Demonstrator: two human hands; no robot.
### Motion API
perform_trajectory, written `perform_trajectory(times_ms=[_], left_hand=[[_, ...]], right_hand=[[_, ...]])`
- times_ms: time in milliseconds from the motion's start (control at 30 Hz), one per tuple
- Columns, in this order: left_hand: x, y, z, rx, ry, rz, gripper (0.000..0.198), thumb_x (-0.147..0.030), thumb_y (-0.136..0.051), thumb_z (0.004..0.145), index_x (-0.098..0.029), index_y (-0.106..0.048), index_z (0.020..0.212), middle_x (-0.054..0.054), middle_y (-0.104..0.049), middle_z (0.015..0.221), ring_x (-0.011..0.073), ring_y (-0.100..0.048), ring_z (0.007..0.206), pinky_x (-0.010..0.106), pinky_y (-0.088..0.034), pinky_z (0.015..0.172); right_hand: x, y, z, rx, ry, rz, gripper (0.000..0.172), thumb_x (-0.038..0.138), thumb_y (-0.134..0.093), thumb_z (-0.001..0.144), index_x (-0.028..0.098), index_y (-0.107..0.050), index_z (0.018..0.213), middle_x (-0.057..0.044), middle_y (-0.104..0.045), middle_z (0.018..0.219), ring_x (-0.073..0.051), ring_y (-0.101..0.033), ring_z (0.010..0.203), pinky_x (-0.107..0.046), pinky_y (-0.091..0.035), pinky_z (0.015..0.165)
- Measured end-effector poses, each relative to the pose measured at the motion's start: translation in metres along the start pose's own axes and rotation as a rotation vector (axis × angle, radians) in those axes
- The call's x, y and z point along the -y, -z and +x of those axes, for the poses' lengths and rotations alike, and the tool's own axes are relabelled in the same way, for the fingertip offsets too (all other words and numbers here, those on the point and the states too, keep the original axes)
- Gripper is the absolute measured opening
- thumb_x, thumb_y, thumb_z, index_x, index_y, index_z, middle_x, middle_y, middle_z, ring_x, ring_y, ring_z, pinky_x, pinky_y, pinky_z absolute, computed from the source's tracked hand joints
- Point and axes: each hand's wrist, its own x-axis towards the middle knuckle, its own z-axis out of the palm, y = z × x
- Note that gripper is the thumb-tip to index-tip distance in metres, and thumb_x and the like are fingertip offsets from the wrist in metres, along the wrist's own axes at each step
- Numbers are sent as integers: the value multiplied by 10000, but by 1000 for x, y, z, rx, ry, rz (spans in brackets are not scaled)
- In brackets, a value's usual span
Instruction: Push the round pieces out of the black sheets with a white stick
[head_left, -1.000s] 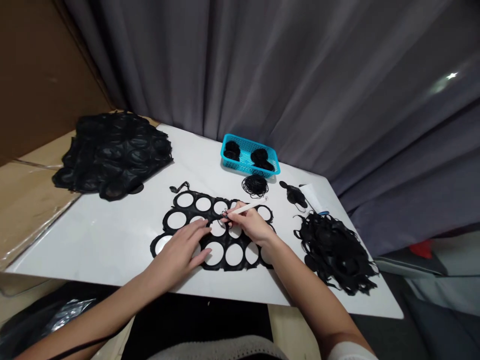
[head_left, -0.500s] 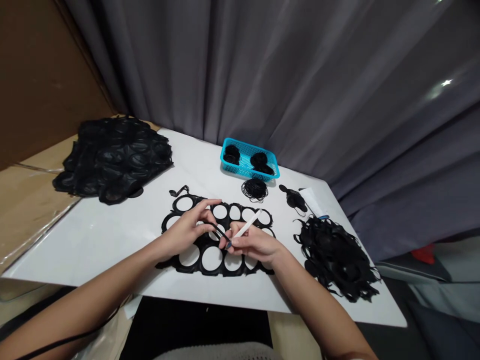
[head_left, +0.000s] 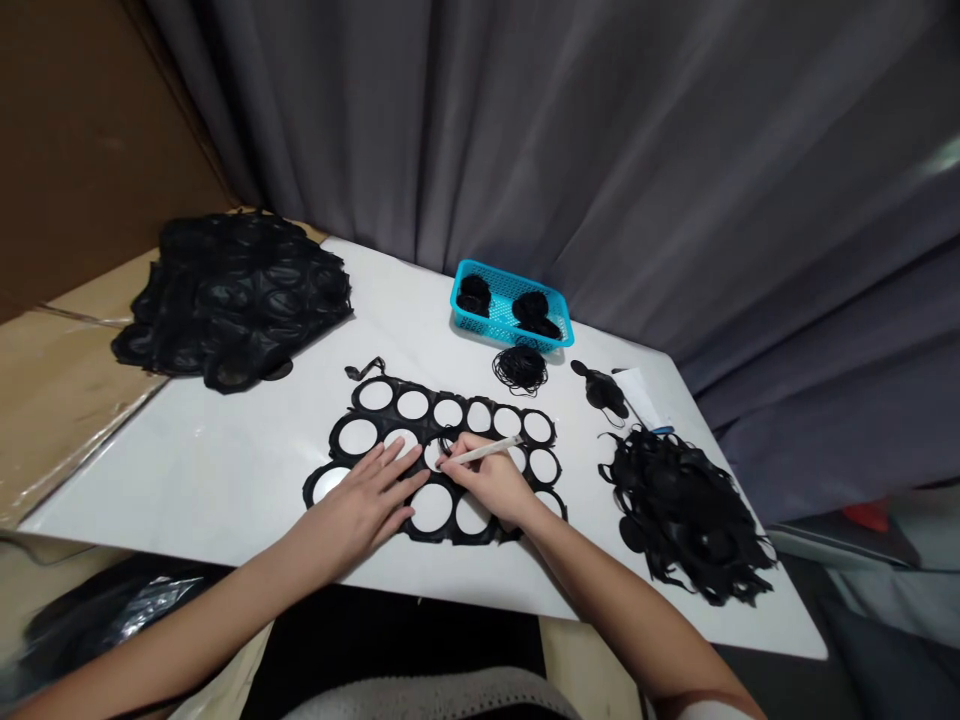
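A black rubbery sheet [head_left: 427,426] with rows of round holes lies flat on the white table, showing white through the holes. My left hand [head_left: 358,512] rests on its left part, fingers spread and holding nothing. My right hand [head_left: 496,486] grips a slim white pen-like tool [head_left: 491,451], its lower end down at a hole in the middle row. A thin dark loop [head_left: 447,437] shows beside the right fingertips; whether they hold it I cannot tell. The tool's tip is mostly hidden by the fingers.
Behind the sheet are a blue basket [head_left: 512,338] with black bundles and a coil of black rings [head_left: 520,370]. A stack of black sheets [head_left: 240,300] lies far left, a heap of black scraps [head_left: 686,515] right. A grey curtain [head_left: 525,130] hangs behind.
My left hand has let go of the black strands and come down flat on the sheet. My right hand has tilted the white tool lower, its end now at a hole.
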Motion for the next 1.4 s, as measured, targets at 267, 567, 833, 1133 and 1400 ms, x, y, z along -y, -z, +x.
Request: perform_trajectory(times_ms=[267,567,833,1133,1400], left_hand=[[1,3,1,-8,-3,-24,390,-263,-528,1013,-211,-593,1394,107,-501,1538,324,-347,1496,519,-374,1192],[0,1,0,11,6,-14,389,-278,-506,1025,-216,-583,1402,101,-471,1562,312,-323,1508,512,-362,1198],[1,2,1,20,14,-6,408,-248,-508,1008,-236,-577,1409,89,-462,1569,322,-344,1497,511,-373,1188],[-3,7,0,28,38,66,379,-267,-563,966,-273,-624,1340,108,-488,1535,381,-422,1437,550,-446,1103],[29,1,35,83,37,35,495,-401,-497,1027,-191,-486,1476,134,-493,1538,319,-439,1434,534,-377,1156]], right_hand=[[0,-4,-2,15,49,-11,151,249,-642,858,214,-559,736,-5,-721,892,-177,-640,866,-296,-455,804],[0,-3,-2,-4,172,-138,188,211,-630,892,217,-533,732,-7,-690,886,-177,-645,876,-305,-465,829],[-11,-5,-1,13,594,-779,76,170,-502,952,194,-573,942,-115,-674,978,-252,-571,915,-383,-432,827],[-1,73,73,-546,257,-473,222,297,-482,922,250,-398,721,-22,-571,738,-208,-564,711,-324,-432,669],[-6,35,70,-74,-114,231,237,394,-644,827,231,-471,818,-12,-706,791,-152,-638,627,-249,-438,578]])
